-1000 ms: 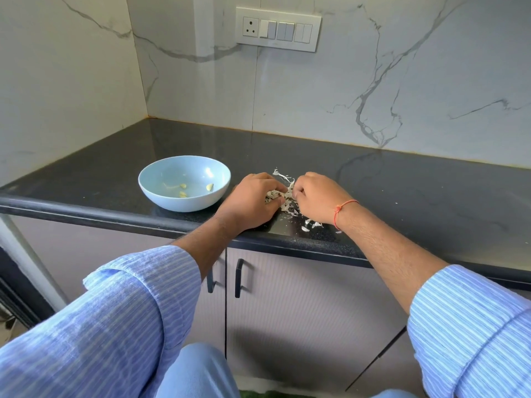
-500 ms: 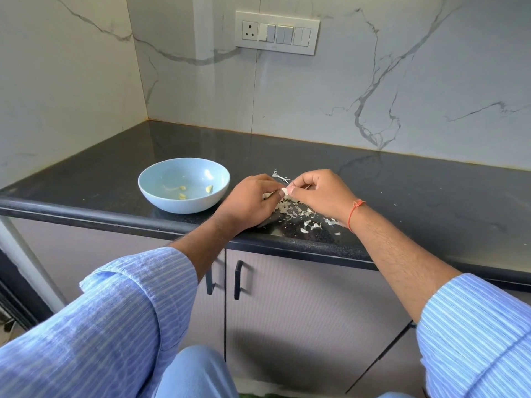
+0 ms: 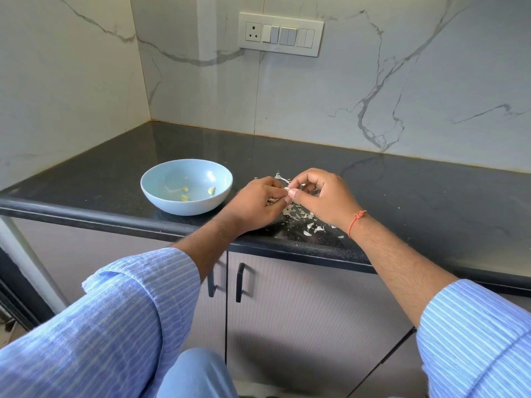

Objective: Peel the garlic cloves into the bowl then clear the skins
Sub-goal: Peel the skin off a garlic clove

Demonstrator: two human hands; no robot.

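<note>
The left hand (image 3: 254, 203) and the right hand (image 3: 321, 196) meet above the near part of the counter (image 3: 402, 196), fingertips together, both curled in and pinching one small pale garlic clove (image 3: 286, 190) between them. The right thumb and forefinger close on the clove from the right, while the left fingers close on it from the left; how much skin it still wears is too small to tell. An orange thread (image 3: 355, 221) circles the right wrist. Under and just beside the hands, a scatter of white garlic skins (image 3: 304, 221) lies on the dark counter, spreading toward its near edge, with a few bits just past the fingers on the far side. To the left of the hands, near but apart from them, a light blue bowl (image 3: 161, 179) stands upright on the counter with a few peeled yellowish cloves (image 3: 184, 193) lying in its bottom. On the far marble wall a white switch plate (image 3: 281, 34) is mounted. Below the counter edge, grey cupboard doors (image 3: 301, 305) with black handles show between two blue striped sleeves (image 3: 120, 326).
</note>
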